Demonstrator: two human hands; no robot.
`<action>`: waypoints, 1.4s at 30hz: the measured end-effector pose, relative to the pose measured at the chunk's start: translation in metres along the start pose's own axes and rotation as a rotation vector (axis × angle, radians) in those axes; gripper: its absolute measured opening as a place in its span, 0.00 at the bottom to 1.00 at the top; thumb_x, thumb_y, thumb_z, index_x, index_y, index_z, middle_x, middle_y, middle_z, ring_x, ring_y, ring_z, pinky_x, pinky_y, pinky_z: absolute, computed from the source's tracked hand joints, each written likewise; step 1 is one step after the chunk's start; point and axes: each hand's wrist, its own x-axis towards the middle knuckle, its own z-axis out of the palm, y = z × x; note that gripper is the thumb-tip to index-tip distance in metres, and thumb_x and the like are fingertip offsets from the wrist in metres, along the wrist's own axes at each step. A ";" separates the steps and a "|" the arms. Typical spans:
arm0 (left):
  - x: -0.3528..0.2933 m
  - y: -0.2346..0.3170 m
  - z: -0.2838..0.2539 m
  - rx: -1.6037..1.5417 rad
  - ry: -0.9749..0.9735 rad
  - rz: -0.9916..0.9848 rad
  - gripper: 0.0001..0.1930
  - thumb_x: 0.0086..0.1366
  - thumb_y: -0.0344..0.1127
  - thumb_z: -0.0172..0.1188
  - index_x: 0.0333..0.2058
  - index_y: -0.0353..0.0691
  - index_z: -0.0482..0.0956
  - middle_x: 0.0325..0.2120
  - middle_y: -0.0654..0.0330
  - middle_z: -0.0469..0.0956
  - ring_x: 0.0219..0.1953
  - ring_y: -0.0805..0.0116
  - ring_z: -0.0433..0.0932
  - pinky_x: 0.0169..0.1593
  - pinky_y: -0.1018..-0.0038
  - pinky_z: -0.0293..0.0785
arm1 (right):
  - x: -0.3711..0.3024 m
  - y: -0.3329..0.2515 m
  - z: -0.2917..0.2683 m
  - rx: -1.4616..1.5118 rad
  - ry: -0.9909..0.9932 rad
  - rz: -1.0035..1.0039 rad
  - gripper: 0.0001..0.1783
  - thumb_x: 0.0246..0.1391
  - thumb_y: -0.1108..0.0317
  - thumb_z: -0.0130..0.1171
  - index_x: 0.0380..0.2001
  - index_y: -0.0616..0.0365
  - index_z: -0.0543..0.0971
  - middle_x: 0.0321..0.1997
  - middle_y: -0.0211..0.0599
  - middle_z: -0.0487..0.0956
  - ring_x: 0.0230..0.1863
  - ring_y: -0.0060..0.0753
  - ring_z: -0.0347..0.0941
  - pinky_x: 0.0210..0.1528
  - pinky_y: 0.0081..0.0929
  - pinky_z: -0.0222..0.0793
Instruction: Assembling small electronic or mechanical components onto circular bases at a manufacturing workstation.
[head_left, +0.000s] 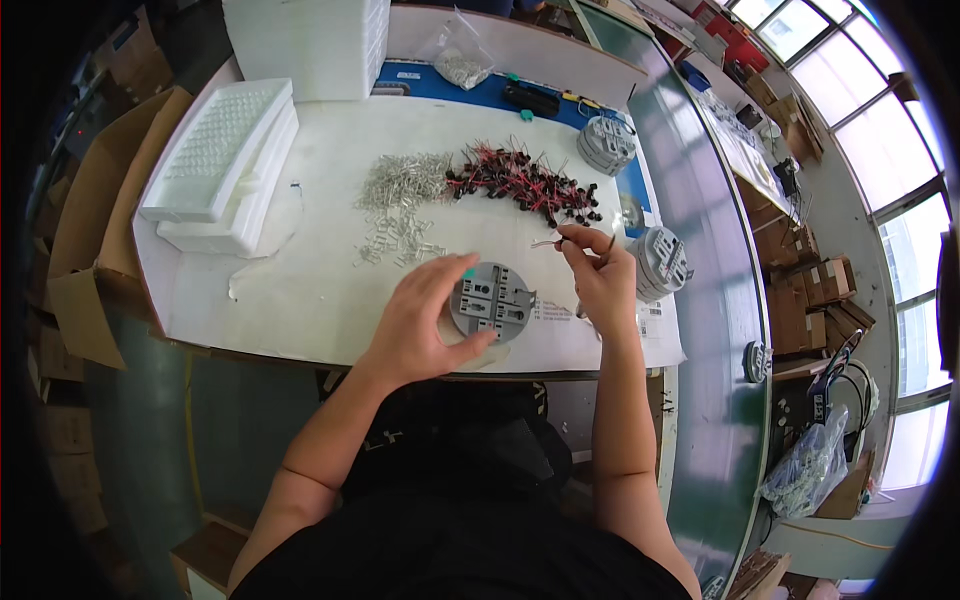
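My left hand [418, 318] is curved round the left side of a grey round fixture [493, 300] near the table's front edge, fingers at its far rim and thumb at its near rim. Slots and raised blocks show on the fixture's top. Up and to the right of it, my right hand [598, 272] pinches a small part with thin wire ends [545, 243]; its body is mostly hidden by the fingers. Beyond my hands lie a heap of small black parts with red wires [520, 180] and a heap of small clear pieces [400, 190].
White foam trays [215, 150] are stacked at the left, beside an open cardboard box [110, 220]. More grey round fixtures [662, 264] stand along the right edge. At the back are a large white foam box [305, 50], a plastic bag [462, 60] and a black tool [530, 98].
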 end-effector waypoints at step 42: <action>0.031 0.025 -0.021 -0.616 -0.216 -0.376 0.07 0.58 0.33 0.69 0.31 0.34 0.85 0.21 0.65 0.81 0.24 0.80 0.77 0.31 0.79 0.73 | -0.086 -0.036 -0.001 0.096 -0.165 -0.269 0.12 0.58 0.83 0.67 0.45 0.64 0.82 0.46 0.34 0.79 0.29 0.13 0.70 0.30 0.15 0.65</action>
